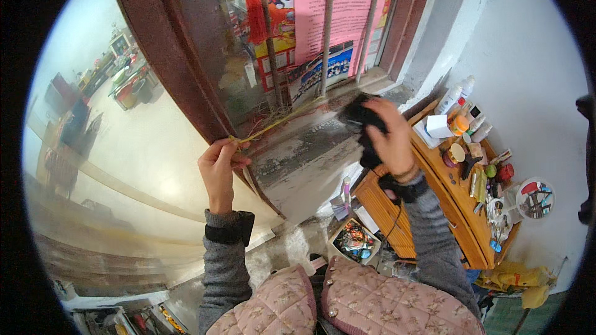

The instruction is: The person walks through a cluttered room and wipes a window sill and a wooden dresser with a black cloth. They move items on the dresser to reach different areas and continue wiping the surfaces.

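My left hand [220,172] pinches the end of a thin yellow string [279,122] between thumb and fingertips, beside the brown frame edge. From there the string runs taut to the foot of a metal window bar [328,32]. Loose strands [272,110] lie tangled along the base of the bars. My right hand [393,137] is closed around a black object [361,114], too blurred to name, above the right end of the worn window sill [307,144]. Behind the bars hang a pink printed sheet [311,14] and a red tassel [255,9].
A wooden cabinet [442,181] stands at right, its top crowded with bottles [450,98], jars [459,124] and small items. A round container [535,198] is by the wall. On the floor sits a box of odds and ends [355,240]. A pale curtain-like sheet [153,204] spans the left.
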Demonstrator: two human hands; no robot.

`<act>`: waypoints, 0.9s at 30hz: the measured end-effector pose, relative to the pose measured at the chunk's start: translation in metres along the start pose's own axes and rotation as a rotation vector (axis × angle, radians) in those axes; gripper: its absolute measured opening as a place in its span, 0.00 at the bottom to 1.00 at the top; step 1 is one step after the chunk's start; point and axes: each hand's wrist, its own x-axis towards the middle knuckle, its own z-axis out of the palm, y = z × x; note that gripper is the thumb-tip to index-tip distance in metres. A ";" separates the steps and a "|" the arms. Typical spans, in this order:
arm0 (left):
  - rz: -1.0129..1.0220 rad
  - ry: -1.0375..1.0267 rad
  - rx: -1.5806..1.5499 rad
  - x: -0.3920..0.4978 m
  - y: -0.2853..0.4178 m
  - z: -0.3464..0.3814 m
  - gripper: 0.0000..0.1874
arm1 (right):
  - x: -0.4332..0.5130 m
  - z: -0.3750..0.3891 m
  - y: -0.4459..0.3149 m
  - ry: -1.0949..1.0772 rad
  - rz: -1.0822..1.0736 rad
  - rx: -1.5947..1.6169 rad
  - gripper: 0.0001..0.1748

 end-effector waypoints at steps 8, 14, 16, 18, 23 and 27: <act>-0.052 -0.007 0.012 0.004 0.006 -0.002 0.10 | 0.037 0.107 0.001 -0.646 -0.123 -0.158 0.24; -0.042 0.010 0.010 0.002 0.007 0.000 0.10 | 0.060 0.050 0.041 -0.497 0.103 -0.308 0.21; -0.028 0.041 0.017 0.002 0.007 0.001 0.10 | 0.055 0.061 0.032 -0.499 0.019 -0.194 0.20; -0.033 0.045 0.046 0.001 0.006 0.002 0.10 | 0.040 0.086 0.023 -0.593 -0.154 -0.003 0.19; -0.022 0.037 0.059 0.003 0.005 0.000 0.10 | 0.049 0.053 0.074 -0.478 -0.004 -0.124 0.19; -0.033 0.048 0.060 0.002 0.002 -0.001 0.09 | 0.077 0.013 0.103 -0.385 0.504 -0.423 0.19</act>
